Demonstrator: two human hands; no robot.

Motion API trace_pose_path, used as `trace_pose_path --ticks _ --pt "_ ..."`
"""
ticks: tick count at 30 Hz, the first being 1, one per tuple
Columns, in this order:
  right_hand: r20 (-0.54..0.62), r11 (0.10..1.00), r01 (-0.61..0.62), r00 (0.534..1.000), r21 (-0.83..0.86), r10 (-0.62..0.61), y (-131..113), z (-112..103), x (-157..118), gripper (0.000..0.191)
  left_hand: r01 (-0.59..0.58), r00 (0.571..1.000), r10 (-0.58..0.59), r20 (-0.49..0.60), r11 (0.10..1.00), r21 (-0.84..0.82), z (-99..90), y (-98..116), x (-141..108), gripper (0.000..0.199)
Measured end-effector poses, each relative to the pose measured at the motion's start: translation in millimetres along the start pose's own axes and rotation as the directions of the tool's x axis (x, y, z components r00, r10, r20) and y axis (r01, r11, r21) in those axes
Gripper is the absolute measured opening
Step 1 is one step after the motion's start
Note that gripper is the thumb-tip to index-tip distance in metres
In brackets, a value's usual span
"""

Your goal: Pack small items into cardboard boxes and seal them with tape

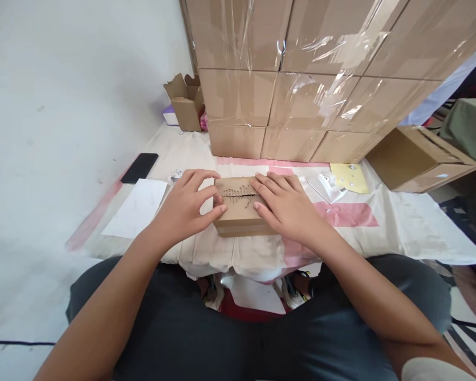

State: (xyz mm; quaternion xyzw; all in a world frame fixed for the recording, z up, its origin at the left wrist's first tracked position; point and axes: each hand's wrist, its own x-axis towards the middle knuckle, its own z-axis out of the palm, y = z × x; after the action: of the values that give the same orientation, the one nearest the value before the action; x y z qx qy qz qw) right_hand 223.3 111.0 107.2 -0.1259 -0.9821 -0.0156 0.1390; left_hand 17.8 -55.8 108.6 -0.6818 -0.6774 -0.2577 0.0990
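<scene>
A small brown cardboard box (238, 211) lies on the cloth in front of me. Its two top flaps meet at a dark seam, and short dark marks run across the seam. My left hand (186, 206) is at the box's left end, fingers apart and curved, with thumb and fingertips touching the edge. Flat across the right part of the top lies my right hand (287, 203), its fingers stretched out; it hides that end of the box.
Large taped cartons (301, 100) stand stacked behind the box. A black phone (140, 168) and white paper (137, 209) lie left. To the right are a white object (329, 188), yellow paper (349, 178) with small bits, and another carton (412, 159). A small open box (186, 111) stands back left.
</scene>
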Motion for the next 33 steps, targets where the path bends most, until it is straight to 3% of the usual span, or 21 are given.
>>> trace_pose_path --ticks 5,16,24,33 --pt "-0.006 1.0 -0.005 1.0 -0.014 0.005 -1 1 -1 0.056 -0.007 0.999 0.01 -0.033 0.997 0.08 -4.4 -1 0 0.01" --pt "-0.022 1.0 0.008 1.0 -0.025 -0.009 0 1 0 0.055 0.094 0.994 -0.085 0.074 0.988 -0.12 -5.0 -11 7 0.006" --pt "-0.042 1.0 -0.001 0.999 -0.024 0.0 -1 2 -1 0.053 -0.023 0.997 0.045 0.056 0.938 -0.345 -12.4 -13 8 0.01" --pt "-0.049 1.0 -0.002 0.999 -0.017 0.001 -1 2 -1 0.053 0.026 0.993 0.0 0.116 0.975 -0.22 3.8 -22 18 0.005"
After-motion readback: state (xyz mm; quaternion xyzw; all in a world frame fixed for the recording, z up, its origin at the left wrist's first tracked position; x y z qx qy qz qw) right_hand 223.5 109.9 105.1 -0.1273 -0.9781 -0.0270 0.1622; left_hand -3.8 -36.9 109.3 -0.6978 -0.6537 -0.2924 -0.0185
